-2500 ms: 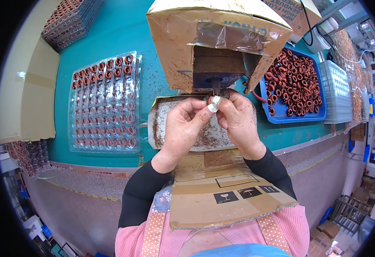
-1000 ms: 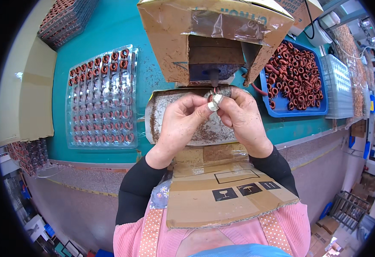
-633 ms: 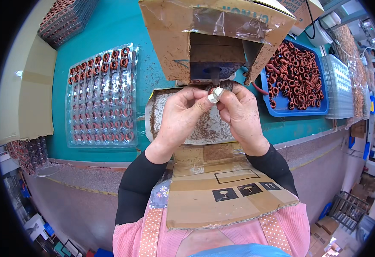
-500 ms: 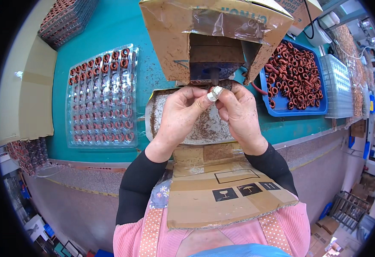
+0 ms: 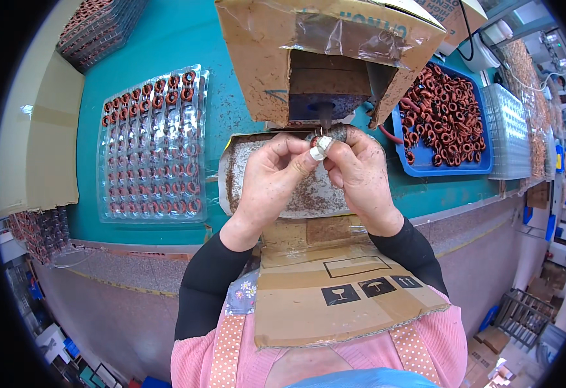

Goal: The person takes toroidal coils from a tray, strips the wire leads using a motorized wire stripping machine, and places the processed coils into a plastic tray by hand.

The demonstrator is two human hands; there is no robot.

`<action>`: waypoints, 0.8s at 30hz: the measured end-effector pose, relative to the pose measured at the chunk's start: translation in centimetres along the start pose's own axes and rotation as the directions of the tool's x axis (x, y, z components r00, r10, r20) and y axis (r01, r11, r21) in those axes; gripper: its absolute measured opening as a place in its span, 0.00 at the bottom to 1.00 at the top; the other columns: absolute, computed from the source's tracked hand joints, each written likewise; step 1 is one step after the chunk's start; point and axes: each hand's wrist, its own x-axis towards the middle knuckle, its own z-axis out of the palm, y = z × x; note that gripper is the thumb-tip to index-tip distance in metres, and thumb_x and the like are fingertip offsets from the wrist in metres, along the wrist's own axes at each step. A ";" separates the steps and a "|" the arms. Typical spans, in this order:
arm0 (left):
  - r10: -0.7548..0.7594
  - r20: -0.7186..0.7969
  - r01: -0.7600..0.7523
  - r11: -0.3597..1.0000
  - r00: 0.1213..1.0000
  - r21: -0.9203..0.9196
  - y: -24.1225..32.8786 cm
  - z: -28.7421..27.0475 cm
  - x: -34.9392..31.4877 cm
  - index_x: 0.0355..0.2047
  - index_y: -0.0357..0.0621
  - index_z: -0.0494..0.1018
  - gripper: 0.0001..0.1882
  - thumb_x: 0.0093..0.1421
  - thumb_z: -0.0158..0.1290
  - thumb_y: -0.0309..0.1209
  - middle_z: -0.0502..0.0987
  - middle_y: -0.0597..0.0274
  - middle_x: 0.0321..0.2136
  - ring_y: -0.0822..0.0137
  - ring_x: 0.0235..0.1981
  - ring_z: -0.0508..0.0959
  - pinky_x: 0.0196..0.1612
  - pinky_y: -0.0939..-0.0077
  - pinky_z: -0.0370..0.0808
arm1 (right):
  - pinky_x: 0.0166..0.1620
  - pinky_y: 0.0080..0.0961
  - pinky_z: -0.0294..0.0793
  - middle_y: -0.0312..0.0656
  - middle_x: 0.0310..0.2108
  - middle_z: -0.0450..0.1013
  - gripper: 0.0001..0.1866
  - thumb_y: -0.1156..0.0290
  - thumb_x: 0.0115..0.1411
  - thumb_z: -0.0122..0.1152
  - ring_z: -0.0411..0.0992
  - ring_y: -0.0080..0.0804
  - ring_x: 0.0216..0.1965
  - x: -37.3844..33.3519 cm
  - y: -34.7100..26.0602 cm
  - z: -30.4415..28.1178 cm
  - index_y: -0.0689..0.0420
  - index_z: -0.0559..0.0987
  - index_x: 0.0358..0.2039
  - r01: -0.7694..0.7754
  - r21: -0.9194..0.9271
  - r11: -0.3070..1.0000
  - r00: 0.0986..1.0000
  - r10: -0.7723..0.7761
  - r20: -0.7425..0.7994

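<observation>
I see a teal bench (image 5: 231, 97) with a stone-grey front edge, racks and boxes crowding the room to the right. On it sit a cardboard hood (image 5: 328, 52), a clear tray (image 5: 153, 145) part-filled with rings, and a blue bin (image 5: 448, 119) of rings. My left hand (image 5: 273, 181) and right hand (image 5: 360, 178) meet under the hood, fingertips pinched on one small ring (image 5: 321, 143).
</observation>
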 end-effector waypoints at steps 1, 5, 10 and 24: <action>-0.002 -0.016 0.002 1.000 1.000 -0.017 0.1 0.2 0.1 0.36 0.36 0.74 0.08 0.58 0.56 0.26 0.75 0.67 0.31 0.80 0.34 0.72 0.37 0.85 0.69 | 0.19 0.12 0.56 0.32 0.21 0.67 0.09 0.69 0.57 0.56 0.59 0.11 0.18 0.0 -0.2 0.1 0.64 0.72 0.32 0.009 0.005 1.000 1.000 -0.009 0.001; 0.035 -0.047 -0.038 0.997 0.998 -0.067 0.0 0.6 0.4 0.36 0.36 0.74 0.08 0.59 0.56 0.26 0.77 0.64 0.32 0.79 0.33 0.73 0.37 0.85 0.70 | 0.17 0.10 0.51 0.31 0.20 0.67 0.07 0.71 0.58 0.56 0.56 0.11 0.16 0.3 -0.2 0.6 0.62 0.75 0.31 0.038 0.026 0.999 0.998 -0.036 -0.053; 0.027 -0.038 -0.028 0.999 0.999 -0.033 0.1 0.6 0.6 0.36 0.35 0.74 0.07 0.59 0.56 0.26 0.77 0.64 0.32 0.79 0.33 0.74 0.37 0.85 0.70 | 0.17 0.09 0.51 0.32 0.20 0.67 0.07 0.71 0.58 0.56 0.56 0.11 0.16 0.5 0.0 0.3 0.62 0.76 0.31 0.060 0.013 0.998 0.997 -0.059 -0.044; 0.030 -0.030 -0.030 0.999 0.999 -0.011 -0.3 0.5 -0.6 0.35 0.37 0.74 0.06 0.58 0.56 0.26 0.75 0.67 0.30 0.80 0.32 0.72 0.37 0.85 0.69 | 0.20 0.12 0.56 0.31 0.20 0.67 0.10 0.68 0.56 0.57 0.58 0.11 0.18 -0.4 -0.2 0.0 0.64 0.75 0.30 0.036 -0.014 0.999 0.999 -0.036 -0.017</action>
